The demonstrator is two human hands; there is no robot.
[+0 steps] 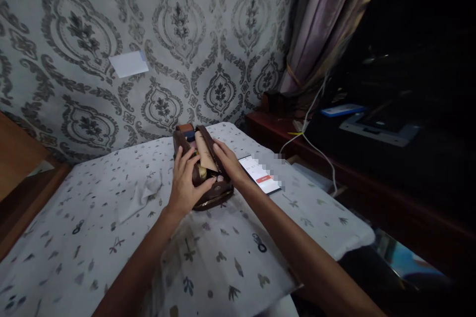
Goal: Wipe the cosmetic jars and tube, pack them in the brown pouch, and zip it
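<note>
A brown leather bag (pixel 219 189) sits unzipped on the bed, its mouth spread wide. Inside it show a rolled beige paper or card (pixel 207 153), a small yellowish round item (pixel 202 172) and other small things too hidden to name. My left hand (pixel 184 178) grips the bag's left side, its fingers bent over the edge and its thumb across the near end of the opening. Along the right wall lies my right hand (pixel 228 163), holding that side with its fingers pressed together; its thumb is hidden. A lit phone (pixel 260 176) rests just right of the bag, near my right wrist.
A crumpled white cloth (pixel 143 195) lies left on the patterned sheet (pixel 92 228). Wooden furniture (pixel 22 168) borders the left. At the right, a dark red desk (pixel 256 121) carries a white cable (pixel 316 143) and a blue-edged device (pixel 344 109). A patterned wall stands behind.
</note>
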